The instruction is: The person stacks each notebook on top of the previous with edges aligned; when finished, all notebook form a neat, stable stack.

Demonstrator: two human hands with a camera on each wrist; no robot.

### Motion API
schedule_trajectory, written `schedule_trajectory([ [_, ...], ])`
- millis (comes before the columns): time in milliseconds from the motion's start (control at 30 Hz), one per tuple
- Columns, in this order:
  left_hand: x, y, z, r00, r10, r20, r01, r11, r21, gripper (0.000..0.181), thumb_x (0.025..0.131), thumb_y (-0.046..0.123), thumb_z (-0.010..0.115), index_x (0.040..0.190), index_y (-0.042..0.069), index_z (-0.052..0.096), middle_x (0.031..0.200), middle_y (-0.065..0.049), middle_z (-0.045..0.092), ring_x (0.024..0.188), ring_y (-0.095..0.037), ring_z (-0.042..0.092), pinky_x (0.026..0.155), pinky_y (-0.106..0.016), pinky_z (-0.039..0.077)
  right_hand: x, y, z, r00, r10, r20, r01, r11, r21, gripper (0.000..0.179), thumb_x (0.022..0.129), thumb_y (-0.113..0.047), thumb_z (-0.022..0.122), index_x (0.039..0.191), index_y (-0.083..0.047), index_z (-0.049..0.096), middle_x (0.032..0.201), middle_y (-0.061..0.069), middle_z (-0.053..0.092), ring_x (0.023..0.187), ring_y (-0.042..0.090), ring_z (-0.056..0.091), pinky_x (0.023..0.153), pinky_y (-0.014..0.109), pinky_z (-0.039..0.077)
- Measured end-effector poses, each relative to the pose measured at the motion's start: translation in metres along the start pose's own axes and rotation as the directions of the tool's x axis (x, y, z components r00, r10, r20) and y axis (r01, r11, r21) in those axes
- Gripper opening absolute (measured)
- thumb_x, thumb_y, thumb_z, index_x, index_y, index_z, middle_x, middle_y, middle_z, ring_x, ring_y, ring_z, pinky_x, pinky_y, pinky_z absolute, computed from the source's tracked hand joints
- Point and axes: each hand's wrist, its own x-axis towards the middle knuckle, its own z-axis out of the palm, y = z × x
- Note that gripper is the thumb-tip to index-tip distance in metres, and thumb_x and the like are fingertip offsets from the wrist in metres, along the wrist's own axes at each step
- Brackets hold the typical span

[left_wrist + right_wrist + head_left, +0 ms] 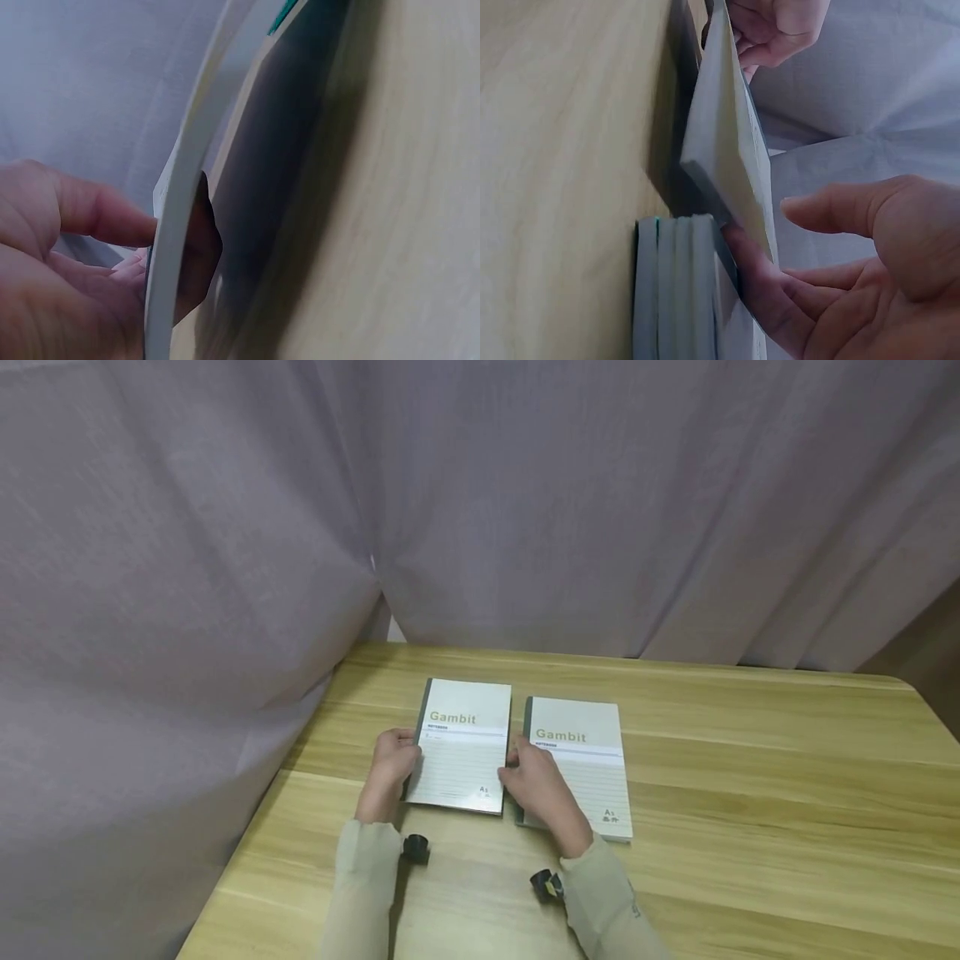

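Observation:
A pale A5 "Gambit" notebook with a dark spine is raised a little over the table, its shadow beneath. My left hand pinches it at the spine side, thumb on the cover and fingers underneath. At its opposite edge is my right hand; in the right wrist view a fingertip touches the lower edge while the thumb stands off the cover. The cover gapes slightly from the pages there. Under the right hand lies a matching notebook, the top of a stack of several.
The wooden table extends far to the right. Grey curtains hang behind its back edge and along its left side. A black wrist camera sits by the left sleeve, another black camera by the right one.

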Motion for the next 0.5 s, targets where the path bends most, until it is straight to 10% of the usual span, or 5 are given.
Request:
schedule_trajectory([
  [233, -0.0001, -0.0015, 0.0016, 0.999, 0.033, 0.036, -0.032, 0.999, -0.034, 0.044, 0.084, -0.013, 0.046, 0.127, -0.019, 0.051, 0.107, -0.027, 0.062, 0.091, -0.028, 0.059, 0.078, -0.033, 0.049, -0.0005, -0.0014, -0.0004, 1.000, -0.018, -0.021, 0.018, 1.000, 0.008, 0.025, 0.087, -0.002, 0.063, 0.110, 0.007, 0.059, 0.079, 0.009, 0.060, 0.059, 0.017, 0.051, 0.052, 0.031, 0.043],
  [500, 0.0012, -0.0031, 0.0062, 0.999, 0.030, 0.035, -0.029, 0.999, -0.023, 0.044, 0.081, -0.014, 0.048, 0.125, -0.018, 0.054, 0.102, -0.023, 0.062, 0.089, -0.027, 0.058, 0.078, -0.034, 0.049, 0.0006, 0.0000, -0.0024, 0.998, -0.038, -0.055, 0.038, 0.999, 0.010, 0.011, 0.083, 0.004, 0.063, 0.090, 0.001, 0.055, 0.071, 0.004, 0.049, 0.057, 0.016, 0.045, 0.052, 0.030, 0.040],
])
